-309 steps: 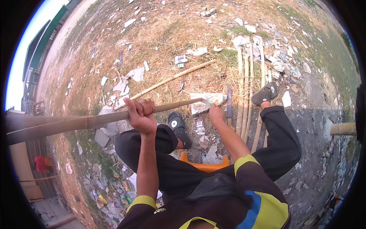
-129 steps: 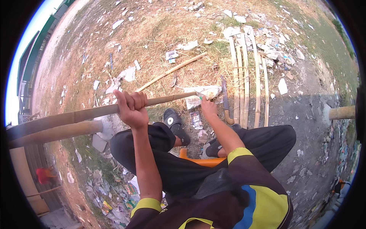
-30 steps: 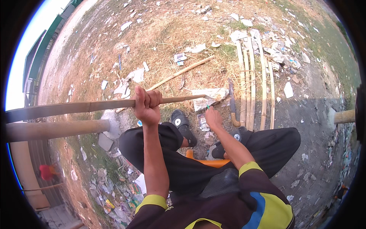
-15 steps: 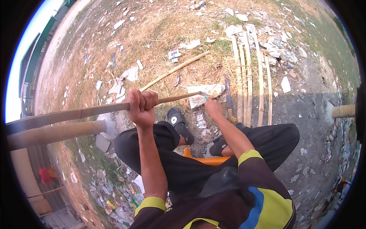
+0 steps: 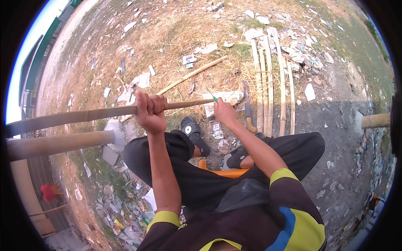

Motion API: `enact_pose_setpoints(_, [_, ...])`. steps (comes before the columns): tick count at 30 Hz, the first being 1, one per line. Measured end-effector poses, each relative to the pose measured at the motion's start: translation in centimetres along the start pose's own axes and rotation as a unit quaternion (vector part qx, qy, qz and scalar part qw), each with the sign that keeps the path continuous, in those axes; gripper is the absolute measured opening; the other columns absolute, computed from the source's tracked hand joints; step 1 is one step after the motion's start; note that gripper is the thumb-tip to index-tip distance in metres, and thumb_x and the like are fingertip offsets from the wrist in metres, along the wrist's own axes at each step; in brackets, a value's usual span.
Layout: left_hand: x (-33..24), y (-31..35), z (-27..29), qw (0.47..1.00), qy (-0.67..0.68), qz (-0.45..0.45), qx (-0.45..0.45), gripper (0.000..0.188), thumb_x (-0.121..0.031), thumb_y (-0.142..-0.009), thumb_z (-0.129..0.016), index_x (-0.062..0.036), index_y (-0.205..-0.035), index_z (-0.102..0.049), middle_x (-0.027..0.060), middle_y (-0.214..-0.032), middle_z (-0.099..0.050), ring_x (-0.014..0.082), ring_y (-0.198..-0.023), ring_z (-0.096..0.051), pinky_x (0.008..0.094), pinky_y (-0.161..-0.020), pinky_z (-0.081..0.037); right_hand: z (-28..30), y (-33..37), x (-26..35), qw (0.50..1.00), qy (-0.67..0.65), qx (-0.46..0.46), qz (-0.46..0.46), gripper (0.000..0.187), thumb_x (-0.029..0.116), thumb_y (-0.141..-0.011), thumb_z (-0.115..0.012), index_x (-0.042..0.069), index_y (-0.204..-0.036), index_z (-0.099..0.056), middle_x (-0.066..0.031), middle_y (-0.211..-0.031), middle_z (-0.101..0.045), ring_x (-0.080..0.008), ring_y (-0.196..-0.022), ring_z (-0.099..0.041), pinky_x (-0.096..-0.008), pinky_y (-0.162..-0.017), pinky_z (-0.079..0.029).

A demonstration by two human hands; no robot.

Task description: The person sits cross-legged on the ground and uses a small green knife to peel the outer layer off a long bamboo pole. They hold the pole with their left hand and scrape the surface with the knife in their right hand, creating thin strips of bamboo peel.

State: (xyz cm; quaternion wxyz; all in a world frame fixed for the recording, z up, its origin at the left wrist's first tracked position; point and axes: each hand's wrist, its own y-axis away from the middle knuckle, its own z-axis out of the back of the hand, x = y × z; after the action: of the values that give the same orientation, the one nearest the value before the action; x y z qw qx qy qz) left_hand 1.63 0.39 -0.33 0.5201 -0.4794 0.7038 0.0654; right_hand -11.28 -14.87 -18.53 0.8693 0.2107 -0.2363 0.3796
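Note:
My left hand [image 5: 151, 111] is closed round a long flat bamboo strip [image 5: 96, 113], held nearly level above my knees. From the far left edge the strip runs to a narrow tip near my right hand [image 5: 225, 112]. The fingers of that hand are pinched on a small green-handled tool [image 5: 215, 98]. A thin point sticks out beyond the green part, too small to make out clearly. The tool is at the strip's right end; whether they touch I cannot tell.
Several split bamboo strips [image 5: 281, 83] lie on the ground ahead right, beside a large wooden-handled knife [image 5: 247, 106]. Another bamboo stick [image 5: 192, 74] lies ahead. Thick bamboo poles stand left [image 5: 63, 144] and right [image 5: 375, 121]. I sit on an orange stool [image 5: 228, 172] amid scattered litter.
My right hand has moved left and slightly up with the green-handled tool, which now points more upward. My left hand and the bamboo strip have shifted slightly left and up.

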Motion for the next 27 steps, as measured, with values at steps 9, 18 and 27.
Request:
enact_pose_setpoints(9, [-0.4,-0.1,-0.5,0.990,0.030,0.020,0.135,0.051,-0.016,-0.096,-0.043,-0.0116,-0.050,-0.023,-0.0030,-0.042,-0.018,0.0093,-0.034,-0.015,0.0292,-0.037,-0.015,-0.1,4.8,1.2,0.998,-0.067,0.010,-0.006,0.031,0.029,-0.095,-0.042,0.000,-0.102,-0.051,-0.0302,-0.074,-0.062,-0.0479,-0.074,-0.062,-0.0558,-0.069,-0.049])
enact_pose_setpoints(18, [-1.1,-0.3,-1.2,0.984,0.006,0.035,0.173,0.047,-0.012,-0.087,-0.047,-0.0091,-0.047,-0.022,-0.0003,-0.040,-0.021,0.0106,-0.034,-0.016,0.0297,-0.037,-0.015,0.8,5.1,2.8,0.998,-0.053,-0.007,0.019,0.027,0.027,-0.095,-0.042,0.002,-0.100,-0.051,-0.0288,-0.072,-0.062,-0.0462,-0.072,-0.063,-0.0554,-0.065,-0.050])
enact_pose_setpoints(27, [-1.4,-0.2,-1.4,0.989,-0.018,0.054,0.139,0.041,-0.006,-0.082,-0.050,-0.0070,-0.047,-0.028,-0.0012,-0.043,-0.022,0.0092,-0.036,-0.019,0.0294,-0.037,-0.019,1.2,4.8,2.6,0.999,-0.010,-0.025,0.036,0.026,0.027,-0.094,-0.046,0.002,-0.098,-0.050,-0.0255,-0.067,-0.062,-0.0459,-0.066,-0.063,-0.0556,-0.063,-0.051])
